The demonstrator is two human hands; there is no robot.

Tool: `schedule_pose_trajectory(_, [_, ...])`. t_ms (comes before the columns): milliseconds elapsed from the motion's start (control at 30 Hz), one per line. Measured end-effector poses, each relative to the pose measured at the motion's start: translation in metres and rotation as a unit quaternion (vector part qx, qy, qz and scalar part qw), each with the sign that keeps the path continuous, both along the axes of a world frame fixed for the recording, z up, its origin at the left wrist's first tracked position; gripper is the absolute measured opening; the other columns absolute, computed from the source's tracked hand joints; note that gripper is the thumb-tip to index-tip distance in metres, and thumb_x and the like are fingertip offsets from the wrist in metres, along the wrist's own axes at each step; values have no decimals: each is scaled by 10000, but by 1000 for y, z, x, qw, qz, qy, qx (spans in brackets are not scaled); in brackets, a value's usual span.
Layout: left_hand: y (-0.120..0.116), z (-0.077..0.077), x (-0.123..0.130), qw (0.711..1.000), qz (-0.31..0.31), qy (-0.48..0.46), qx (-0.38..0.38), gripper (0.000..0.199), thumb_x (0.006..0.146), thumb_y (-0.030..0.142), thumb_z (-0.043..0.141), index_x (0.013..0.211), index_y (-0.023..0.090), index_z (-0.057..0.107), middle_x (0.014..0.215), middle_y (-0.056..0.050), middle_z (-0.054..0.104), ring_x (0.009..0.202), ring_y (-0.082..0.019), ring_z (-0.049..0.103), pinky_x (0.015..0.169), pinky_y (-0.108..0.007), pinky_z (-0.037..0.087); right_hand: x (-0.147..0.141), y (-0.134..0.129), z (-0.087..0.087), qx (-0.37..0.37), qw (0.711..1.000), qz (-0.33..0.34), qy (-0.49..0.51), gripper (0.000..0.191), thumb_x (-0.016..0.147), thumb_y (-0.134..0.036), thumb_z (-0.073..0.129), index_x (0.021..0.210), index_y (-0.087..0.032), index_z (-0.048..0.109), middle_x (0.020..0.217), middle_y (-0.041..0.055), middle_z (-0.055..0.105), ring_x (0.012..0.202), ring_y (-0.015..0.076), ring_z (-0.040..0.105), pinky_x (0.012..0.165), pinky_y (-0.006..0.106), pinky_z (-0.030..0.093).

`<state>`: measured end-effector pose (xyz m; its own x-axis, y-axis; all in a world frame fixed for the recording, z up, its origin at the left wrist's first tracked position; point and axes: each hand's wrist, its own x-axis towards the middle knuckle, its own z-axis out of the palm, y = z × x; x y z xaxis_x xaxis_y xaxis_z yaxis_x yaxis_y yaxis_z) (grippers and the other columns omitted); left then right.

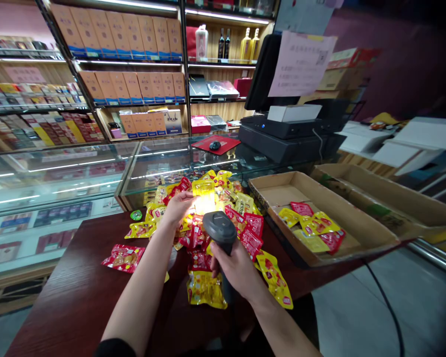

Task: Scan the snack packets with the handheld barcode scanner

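My right hand is wrapped round the handle of a black barcode scanner, whose head points away from me. Bright light falls on a yellow packet just beyond the scanner. That packet's left edge is pinched between the fingers of my left hand. Under and around both hands lies a loose pile of red and yellow snack packets on the dark red table. One red packet lies apart at the left, beside my left forearm.
An open cardboard box with several packets stands right of the pile, a second box beyond it. Behind are a glass counter, a mouse on a red mat and a monitor. A black cable hangs at the right.
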<state>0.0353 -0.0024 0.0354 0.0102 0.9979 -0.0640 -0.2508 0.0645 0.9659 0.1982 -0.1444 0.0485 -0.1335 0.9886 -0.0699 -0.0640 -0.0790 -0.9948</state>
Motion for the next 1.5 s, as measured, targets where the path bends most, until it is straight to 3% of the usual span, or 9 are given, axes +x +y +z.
schedule_pose_trajectory(100, [-4,7,0,1000,-4,-9,-26,407,474,319,856,769,137,642,671,16,637,529,-68,541,545,-200,453,8,20,9,-17,993,-57,98,224,722,-305,684,891,-172,623,818,30,684,717,176,662,686,289,548])
schedule_pose_trajectory(200, [-7,13,-2,998,-26,-30,-52,395,486,284,863,765,124,632,639,28,601,482,-42,505,506,-185,451,25,53,20,-89,963,-83,238,223,694,-185,643,917,-177,638,962,63,697,974,219,643,859,329,524])
schedule_pose_trajectory(300, [-7,15,-5,995,-56,-34,-71,385,515,262,859,792,119,633,659,9,608,520,-64,557,511,-186,477,44,83,27,-150,923,5,353,189,714,-158,528,885,-157,609,1000,111,696,1013,251,643,880,417,524])
schedule_pose_trajectory(400, [-7,15,-7,993,-79,-40,-72,351,572,262,837,822,112,640,701,-26,637,582,-97,611,569,-214,526,54,99,30,-188,900,63,390,170,718,-145,487,865,-145,573,1021,149,690,1023,261,647,884,458,520])
schedule_pose_trajectory(667, [-19,19,8,991,-102,-57,-69,258,657,228,790,830,108,641,704,-42,649,593,-109,630,564,-205,540,75,102,25,-220,890,74,393,169,730,-117,474,881,-120,548,1070,186,672,1033,245,651,940,462,482])
schedule_pose_trajectory(933, [-27,19,87,981,-174,-34,-82,275,643,255,802,818,113,644,722,-49,666,606,-124,641,570,-219,548,154,68,24,-209,896,10,391,209,734,-109,479,923,-122,570,1005,164,697,991,245,670,944,484,478])
schedule_pose_trajectory(1233, [8,64,222,958,-269,-59,-75,228,729,156,732,934,81,669,787,-106,707,662,-151,677,644,-247,565,258,57,63,-120,913,-142,363,208,706,-123,495,890,-151,587,931,136,722,931,246,690,902,450,520])
schedule_pose_trajectory(1367, [28,68,267,966,-244,-60,-63,290,725,129,733,995,60,651,793,-116,709,684,-170,686,662,-278,569,298,66,72,-92,918,-181,342,217,688,-134,507,885,-168,591,923,123,725,919,256,692,893,465,524])
schedule_pose_trajectory(1500, [35,58,277,977,-197,-45,-66,327,671,120,777,965,57,648,797,-108,699,681,-187,691,681,-321,579,313,73,68,-84,918,-188,338,220,673,-113,499,871,-173,575,953,124,721,924,254,691,883,468,528])
